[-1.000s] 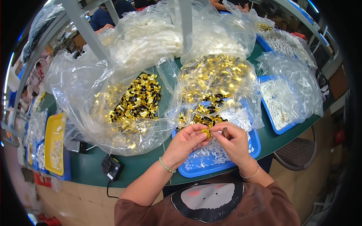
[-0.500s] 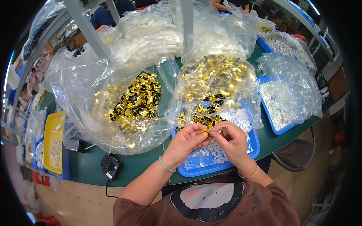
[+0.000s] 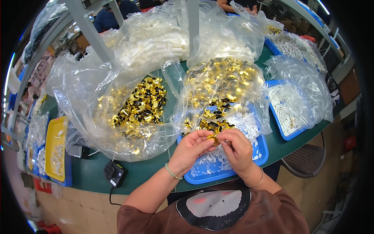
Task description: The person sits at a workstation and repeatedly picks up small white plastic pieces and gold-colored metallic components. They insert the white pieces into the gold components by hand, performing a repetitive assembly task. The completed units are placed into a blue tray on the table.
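Observation:
A small shiny gold piece is pinched between the thumb and fingers of my left hand. My right hand meets it from the right, thumb and fingers closed together at the piece's edge; what those fingertips hold is hidden. Both hands are over the near part of a blue tray strewn with small white, translucent pieces. Just beyond my fingers, gold and black pieces spill from a clear plastic bag.
Another open bag holds gold and black pieces at left. Behind lie bags of white cylindrical parts. A blue tray of thin white sticks stands right, a yellow tray far left. A black adapter sits near the front edge; grey posts rise behind.
My right hand has turned and shifted slightly left, its fingers closing in. A dark brown strip that showed by its fingers is out of sight. My left hand stays nearly still.

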Available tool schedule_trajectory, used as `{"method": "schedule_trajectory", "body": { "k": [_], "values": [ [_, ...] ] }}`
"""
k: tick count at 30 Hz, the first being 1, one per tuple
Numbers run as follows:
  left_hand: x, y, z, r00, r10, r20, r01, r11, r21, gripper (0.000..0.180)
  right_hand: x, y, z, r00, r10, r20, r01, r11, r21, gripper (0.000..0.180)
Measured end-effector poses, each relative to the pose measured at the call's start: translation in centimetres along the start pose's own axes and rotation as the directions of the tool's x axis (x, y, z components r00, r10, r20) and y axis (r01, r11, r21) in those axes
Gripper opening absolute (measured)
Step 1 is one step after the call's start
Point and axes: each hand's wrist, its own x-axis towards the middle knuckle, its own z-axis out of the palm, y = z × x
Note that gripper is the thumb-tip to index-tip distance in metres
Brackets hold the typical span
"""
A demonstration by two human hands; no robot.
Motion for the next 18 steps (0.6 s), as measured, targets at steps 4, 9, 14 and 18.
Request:
{"method": "schedule_trajectory", "body": {
  "k": [4,9,14,18],
  "values": [
    [-0.1,0.0,0.1,1.000,0.004,-0.005,-0.004,1.000,-0.023,0.025,0.1,-1.2,0.3,0.973,0.229,-0.004,-0.223,0.954,0.201,0.013],
    [0.0,-0.3,-0.3,1.000,0.019,0.004,-0.019,0.999,-0.030,0.024,-0.3,-1.5,0.3,0.941,0.333,0.058,-0.336,0.901,0.276,0.013],
    [0.1,-0.2,-0.5,1.000,0.010,-0.006,-0.010,0.999,-0.043,0.024,-0.5,-1.2,0.2,0.960,0.274,0.061,-0.280,0.921,0.271,0.019],
    [0.0,-0.3,-0.3,0.999,0.026,0.018,-0.025,0.997,-0.080,0.025,0.0,-2.2,-0.1,0.916,0.393,0.084,-0.401,0.881,0.252,0.024]
  ]
}}
